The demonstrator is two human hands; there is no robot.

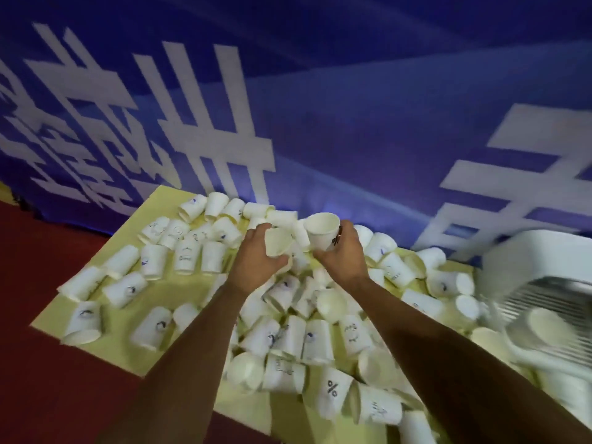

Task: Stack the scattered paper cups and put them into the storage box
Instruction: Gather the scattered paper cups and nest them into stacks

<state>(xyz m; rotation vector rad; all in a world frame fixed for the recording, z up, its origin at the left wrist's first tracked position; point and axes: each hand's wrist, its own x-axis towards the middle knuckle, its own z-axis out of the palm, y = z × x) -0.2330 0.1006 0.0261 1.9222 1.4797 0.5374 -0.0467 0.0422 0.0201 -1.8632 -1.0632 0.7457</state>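
Many white paper cups [187,256] lie scattered, upright and on their sides, over a pale yellow sheet [125,341]. My left hand [253,261] grips one tilted cup [278,241] with its mouth turned toward me. My right hand [344,253] holds another cup [323,230] upright, mouth up, close beside the first. Both hands hover above the far middle of the pile. A white slatted storage box [544,302] stands at the right edge, with a few cups [541,322] showing blurred inside it.
A blue banner [320,123] with large white characters hangs just behind the sheet. Red floor [48,363] lies to the left and front. A cup marked with a percent sign [331,390] lies near the front of the pile.
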